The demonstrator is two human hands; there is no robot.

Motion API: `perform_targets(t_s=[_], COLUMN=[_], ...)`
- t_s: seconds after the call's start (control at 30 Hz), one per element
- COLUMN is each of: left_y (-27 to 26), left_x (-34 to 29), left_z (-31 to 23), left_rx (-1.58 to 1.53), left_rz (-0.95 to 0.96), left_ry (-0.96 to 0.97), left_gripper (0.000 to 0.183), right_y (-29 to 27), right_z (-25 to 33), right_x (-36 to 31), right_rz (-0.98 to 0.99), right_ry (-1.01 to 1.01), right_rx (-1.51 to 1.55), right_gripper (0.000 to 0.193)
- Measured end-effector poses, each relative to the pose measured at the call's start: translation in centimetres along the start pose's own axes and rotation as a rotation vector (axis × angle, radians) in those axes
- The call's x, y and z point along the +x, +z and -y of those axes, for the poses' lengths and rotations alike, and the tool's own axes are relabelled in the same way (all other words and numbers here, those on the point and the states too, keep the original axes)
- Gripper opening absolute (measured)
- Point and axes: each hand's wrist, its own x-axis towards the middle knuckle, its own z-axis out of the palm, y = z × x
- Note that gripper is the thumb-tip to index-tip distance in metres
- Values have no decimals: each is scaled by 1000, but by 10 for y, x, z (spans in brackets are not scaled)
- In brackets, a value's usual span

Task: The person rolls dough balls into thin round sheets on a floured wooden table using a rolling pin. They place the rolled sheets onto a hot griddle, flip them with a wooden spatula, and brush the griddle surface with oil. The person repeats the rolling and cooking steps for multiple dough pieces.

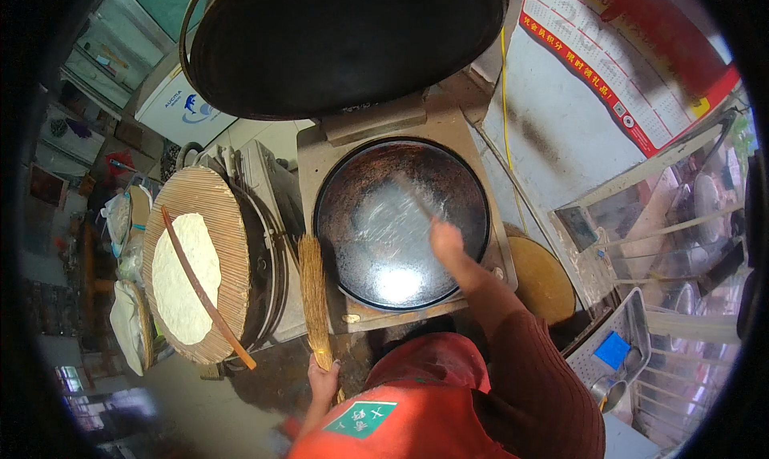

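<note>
My left hand (324,377) is closed round the bound lower part of a straw hand broom (313,295), whose bristles point up beside the griddle. Over the round black griddle (364,279), my right hand (445,240) grips a thin stick-like tool (415,196), smeared by motion, so its kind is unclear. Its far end is over the pale, streaky middle of the pan. To the left, a thin round sheet of dough (178,275) lies on a round slatted board (234,227). A narrow curved wooden stick (188,267) rests across the dough.
A large dark lid (344,42) stands raised behind the griddle. At right are a round brown board (541,279) and a perforated metal tray (629,331) with a blue piece (612,349) and metal cups. A calendar (617,66) hangs on the wall; a white freezer (184,110) stands back left.
</note>
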Motion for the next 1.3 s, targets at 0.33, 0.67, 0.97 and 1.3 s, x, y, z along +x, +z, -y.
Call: perform_targets(t_s=[0.33,0.67,0.97,1.3], left_y=[16,24,23,21], left_x=[-20,-21,-33,-28], left_z=[-17,-16,-51,-22], left_rx=[-6,-20,-28,-39], left_rz=[-1,-5,47,-22], left_ry=[24,4,-83,38], left_gripper=[39,34,39,37], right_y=[17,23,1,37], right_z=[24,-4,-1,63], right_x=[-78,-84,68,-10], right_rz=[382,322,-80,452], right_ry=[-264,-246,2,-274], right_rx=[-134,-230,-67,-137], right_gripper=[27,34,24,35])
